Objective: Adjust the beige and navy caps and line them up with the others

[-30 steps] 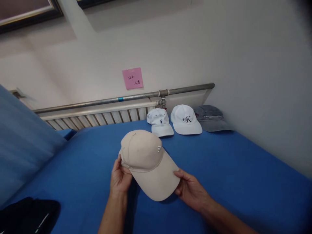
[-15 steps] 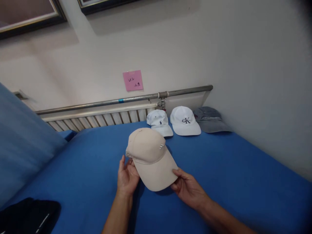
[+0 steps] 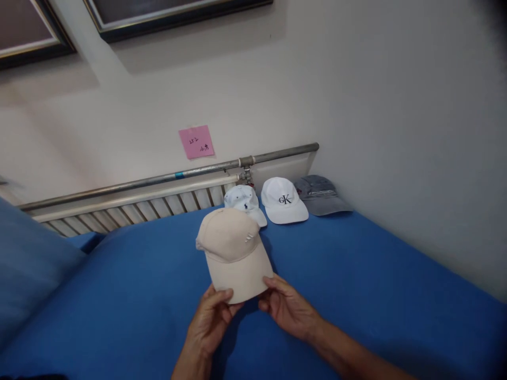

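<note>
Three down, mid-frame: white logo cloth cap [image 3: 239, 196], white lettered cloth cap [image 3: 282, 198], grey cloth cap [image 3: 322, 196]. One aloft: beige cloth cap [image 3: 232, 245], brim pinched by left hand [image 3: 209, 320], right hand [image 3: 292, 307].

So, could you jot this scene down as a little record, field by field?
In hand: beige baseball cap, raised, brim toward the person
Left hand: pinching the brim's left front
Right hand: pinching the brim's right side
Back row, left to right: pale cap, partly hidden; white monogram cap; gray cap
Surface: blue covering
Wall: pink note above metal pipe and radiator
</note>
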Demonstrator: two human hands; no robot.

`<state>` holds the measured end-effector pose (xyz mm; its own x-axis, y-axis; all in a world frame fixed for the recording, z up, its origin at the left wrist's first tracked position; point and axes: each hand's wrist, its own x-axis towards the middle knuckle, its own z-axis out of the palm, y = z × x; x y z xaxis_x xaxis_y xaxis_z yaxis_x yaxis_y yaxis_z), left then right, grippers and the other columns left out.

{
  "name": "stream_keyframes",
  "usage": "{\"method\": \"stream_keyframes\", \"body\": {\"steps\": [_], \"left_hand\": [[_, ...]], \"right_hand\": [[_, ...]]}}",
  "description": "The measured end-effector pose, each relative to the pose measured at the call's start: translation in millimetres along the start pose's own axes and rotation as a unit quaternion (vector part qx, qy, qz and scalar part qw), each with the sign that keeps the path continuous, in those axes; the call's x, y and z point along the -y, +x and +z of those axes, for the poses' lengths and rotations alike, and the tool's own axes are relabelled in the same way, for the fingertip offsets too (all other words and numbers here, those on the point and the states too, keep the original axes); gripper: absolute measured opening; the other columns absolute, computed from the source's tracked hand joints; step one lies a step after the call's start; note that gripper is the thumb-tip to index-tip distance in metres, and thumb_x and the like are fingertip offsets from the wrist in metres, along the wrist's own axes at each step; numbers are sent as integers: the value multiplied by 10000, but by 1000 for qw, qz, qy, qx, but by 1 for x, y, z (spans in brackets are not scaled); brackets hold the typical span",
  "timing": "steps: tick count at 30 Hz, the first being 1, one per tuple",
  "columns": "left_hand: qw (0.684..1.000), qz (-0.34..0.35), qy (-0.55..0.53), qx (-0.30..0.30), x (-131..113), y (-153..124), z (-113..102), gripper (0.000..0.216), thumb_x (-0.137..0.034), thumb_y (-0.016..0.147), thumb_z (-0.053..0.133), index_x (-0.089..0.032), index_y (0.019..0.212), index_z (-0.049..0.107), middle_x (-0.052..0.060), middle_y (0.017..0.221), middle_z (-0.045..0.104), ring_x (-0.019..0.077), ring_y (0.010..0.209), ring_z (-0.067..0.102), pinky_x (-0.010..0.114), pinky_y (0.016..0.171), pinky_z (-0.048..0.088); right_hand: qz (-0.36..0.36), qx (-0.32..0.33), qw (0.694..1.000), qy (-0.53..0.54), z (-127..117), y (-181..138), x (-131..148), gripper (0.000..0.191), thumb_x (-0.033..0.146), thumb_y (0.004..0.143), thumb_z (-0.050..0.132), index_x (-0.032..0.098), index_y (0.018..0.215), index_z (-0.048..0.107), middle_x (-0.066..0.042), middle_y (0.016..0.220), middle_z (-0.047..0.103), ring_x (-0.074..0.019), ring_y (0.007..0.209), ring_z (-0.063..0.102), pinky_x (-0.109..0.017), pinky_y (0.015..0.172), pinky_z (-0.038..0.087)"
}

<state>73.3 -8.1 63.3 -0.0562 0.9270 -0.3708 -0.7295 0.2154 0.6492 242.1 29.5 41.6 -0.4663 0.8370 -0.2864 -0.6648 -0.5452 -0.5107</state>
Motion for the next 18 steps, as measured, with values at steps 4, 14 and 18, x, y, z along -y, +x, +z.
{"method": "stream_keyframes", "body": {"steps": [4, 14, 18], "left_hand": [[995, 75, -13, -65, -28, 10, -23, 600, 72, 745, 544, -199, 1279, 569, 87, 961, 749, 228, 851, 716, 306, 701, 601], [989, 140, 10, -46, -87, 97, -45, 534, 85, 758, 438, -155, 1202, 613, 89, 885, 757, 224, 773, 724, 308, 635, 614], [988, 149, 23, -38, -98, 143, -40, 502, 68, 768, 429, -165, 1169, 623, 69, 855, 754, 202, 765, 718, 297, 658, 608]], "right_hand": [[29, 40, 997, -61, -1, -2, -4, 426, 346, 697, 752, 175, 1016, 526, -49, 803, 699, -147, 685, 644, -215, 478, 432], [44, 48, 994, -92, -7, 5, 8, 378, 323, 707, 669, 175, 1014, 506, -29, 766, 656, -116, 629, 588, -209, 467, 395], [40, 52, 994, -91, -9, 8, 9, 341, 317, 719, 652, 171, 996, 518, -35, 779, 649, -117, 637, 587, -209, 466, 393]]}}
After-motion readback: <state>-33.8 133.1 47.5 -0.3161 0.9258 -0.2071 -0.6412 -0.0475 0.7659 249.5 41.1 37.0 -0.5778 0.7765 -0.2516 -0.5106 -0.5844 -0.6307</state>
